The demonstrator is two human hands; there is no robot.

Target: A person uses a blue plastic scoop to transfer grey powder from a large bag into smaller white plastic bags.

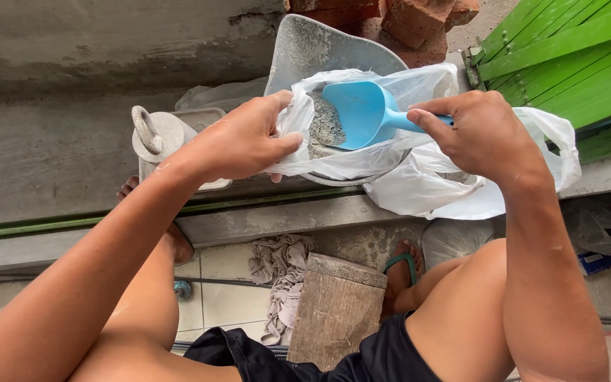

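My left hand [238, 141] grips the rim of a clear plastic bag [334, 159] and holds its mouth apart. Inside the bag lies grey gravelly powder [325, 124]. My right hand [482, 134] is closed on the handle of a light blue plastic scoop [358, 113]. The scoop's bowl sits tilted in the bag's mouth, right beside the powder. The bag rests in a grey basin [305, 42] on a concrete ledge [58, 148].
A second white plastic bag [454, 194] lies under my right hand. A grey lidded container with a handle [157, 138] stands left of the basin. Red bricks [419, 21] lie behind, green wooden slats [574, 56] at right. Below are a wooden block [337, 308], a rag [281, 272] and my sandalled foot [401, 272].
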